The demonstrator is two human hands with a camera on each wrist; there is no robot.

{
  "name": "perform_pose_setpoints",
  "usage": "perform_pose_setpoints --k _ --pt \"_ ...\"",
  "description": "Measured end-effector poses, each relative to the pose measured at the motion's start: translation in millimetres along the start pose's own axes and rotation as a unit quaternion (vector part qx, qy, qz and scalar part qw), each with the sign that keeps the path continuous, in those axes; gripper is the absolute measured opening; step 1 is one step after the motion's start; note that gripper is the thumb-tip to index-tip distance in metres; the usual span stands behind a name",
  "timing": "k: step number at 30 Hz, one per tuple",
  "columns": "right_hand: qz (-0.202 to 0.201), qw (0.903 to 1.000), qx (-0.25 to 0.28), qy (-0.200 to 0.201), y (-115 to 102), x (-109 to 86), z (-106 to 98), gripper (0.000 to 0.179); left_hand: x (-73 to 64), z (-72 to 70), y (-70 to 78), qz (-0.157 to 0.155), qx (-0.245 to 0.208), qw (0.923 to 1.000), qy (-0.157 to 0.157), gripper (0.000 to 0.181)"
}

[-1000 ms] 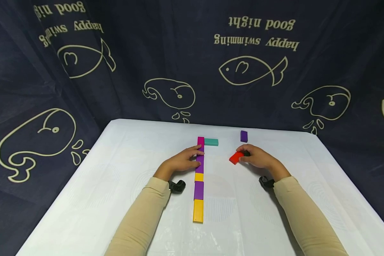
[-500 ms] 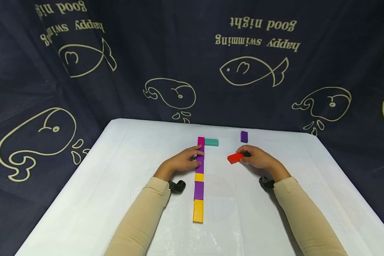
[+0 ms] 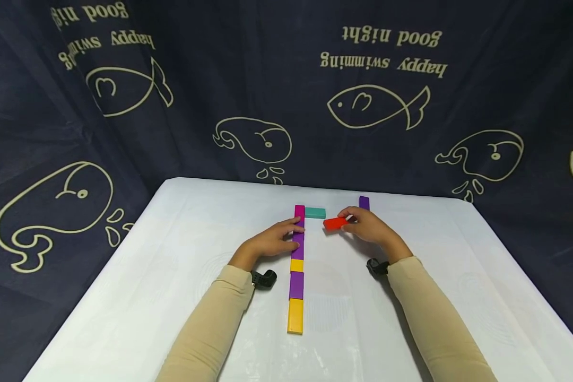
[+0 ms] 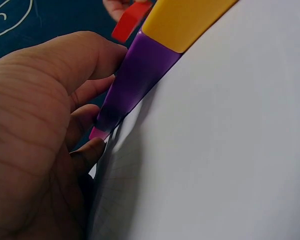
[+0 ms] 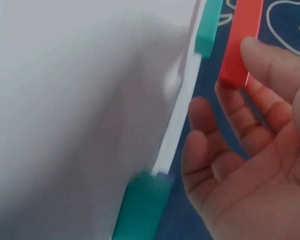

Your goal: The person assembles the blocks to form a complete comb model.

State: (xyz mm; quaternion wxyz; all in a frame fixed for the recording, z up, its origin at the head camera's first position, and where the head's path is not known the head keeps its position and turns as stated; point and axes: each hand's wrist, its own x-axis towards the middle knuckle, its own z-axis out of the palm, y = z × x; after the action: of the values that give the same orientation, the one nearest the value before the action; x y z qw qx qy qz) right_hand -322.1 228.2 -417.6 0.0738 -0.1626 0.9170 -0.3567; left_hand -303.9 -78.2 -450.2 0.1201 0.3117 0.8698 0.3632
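A row of magenta (image 3: pixel 300 209), purple (image 3: pixel 296 285) and yellow (image 3: pixel 295 317) blocks runs toward the person on the white table. The left hand (image 3: pixel 273 239) rests along the far part of this row, its fingertips on the purple blocks (image 4: pixel 140 65) and near the magenta end. A red block (image 3: pixel 334 224) is pinched between thumb and fingers of the right hand (image 3: pixel 370 226). In the right wrist view the red block (image 5: pixel 240 45) appears lifted, its free end pointing away from the palm. Beside the magenta end lies a teal block (image 3: pixel 315 213), just behind the red one.
A dark purple block (image 3: pixel 364 202) stands near the table's far edge, partly behind the right hand. Another green block (image 5: pixel 142 205) lies low in the right wrist view. A dark cloth with fish and whale drawings hangs behind the white table (image 3: pixel 138 276).
The right hand has first turned the red block, then carried it left and away from the person, toward the teal block. The left hand has stayed on the row.
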Motion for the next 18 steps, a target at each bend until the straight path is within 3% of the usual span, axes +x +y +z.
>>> perform_pose_setpoints --k 4,12,18 --pt "-0.002 0.9999 0.009 0.008 -7 8.9 9 0.025 0.1 0.5 0.2 -0.001 -0.004 1.0000 0.003 0.046" --pt "0.035 0.9984 0.042 0.016 -19 19.7 25 0.024 1.0 1.4 2.0 -0.010 -0.003 0.9999 0.000 0.046" --pt "0.025 0.9990 0.031 0.021 -27 26.5 37 0.023 1.8 0.4 0.0 -0.002 -0.005 1.0000 0.001 0.046"
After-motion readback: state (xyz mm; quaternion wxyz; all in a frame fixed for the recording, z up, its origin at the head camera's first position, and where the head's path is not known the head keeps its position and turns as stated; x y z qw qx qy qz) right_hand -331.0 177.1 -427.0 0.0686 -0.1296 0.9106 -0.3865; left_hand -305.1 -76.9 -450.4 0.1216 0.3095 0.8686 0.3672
